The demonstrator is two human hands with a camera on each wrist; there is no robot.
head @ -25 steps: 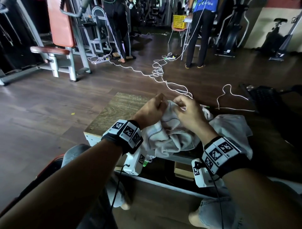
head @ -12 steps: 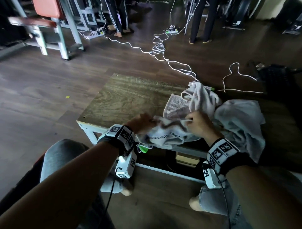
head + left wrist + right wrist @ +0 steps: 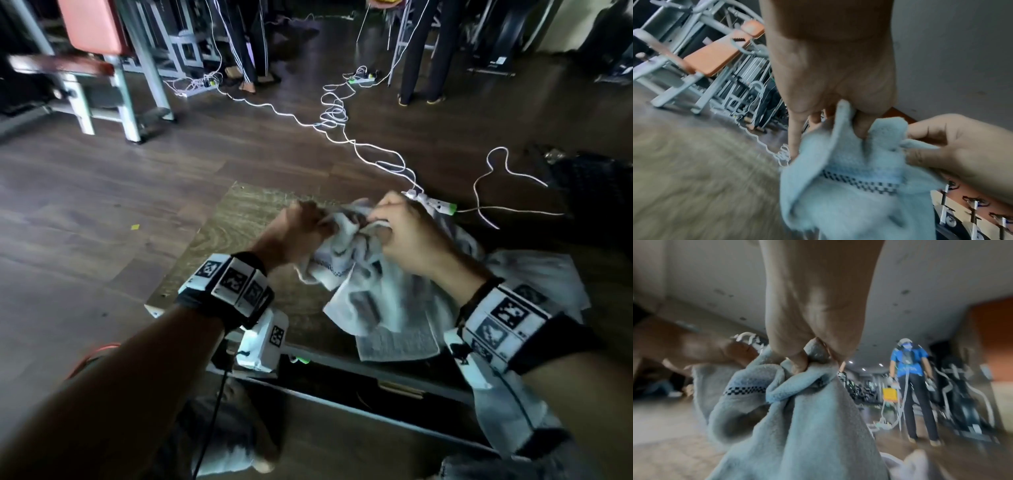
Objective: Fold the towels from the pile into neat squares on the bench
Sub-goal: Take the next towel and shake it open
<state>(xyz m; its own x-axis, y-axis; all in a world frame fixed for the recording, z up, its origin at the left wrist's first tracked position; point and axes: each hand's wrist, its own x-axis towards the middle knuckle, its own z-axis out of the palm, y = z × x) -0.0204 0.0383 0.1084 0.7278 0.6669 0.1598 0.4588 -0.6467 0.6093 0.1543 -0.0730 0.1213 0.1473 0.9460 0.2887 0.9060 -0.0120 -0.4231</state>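
A pale towel with a dark checked stripe hangs crumpled between both hands above the wooden bench. My left hand pinches its upper edge, and in the left wrist view the towel sits between thumb and fingers. My right hand grips the same edge a little to the right; the right wrist view shows the towel bunched under the thumb. The lower part of the towel drapes onto the bench's near edge. More pale towels lie piled on the bench to the right, partly hidden by my right wrist.
White cables snake across the dark wooden floor beyond the bench, with a power strip at the bench's far edge. A gym machine with an orange pad stands far left. People stand at the back. My knees are below the bench.
Both hands have lifted the towel from the bench's near edge and drawn close together at its top edge. The head view has tilted up slightly.
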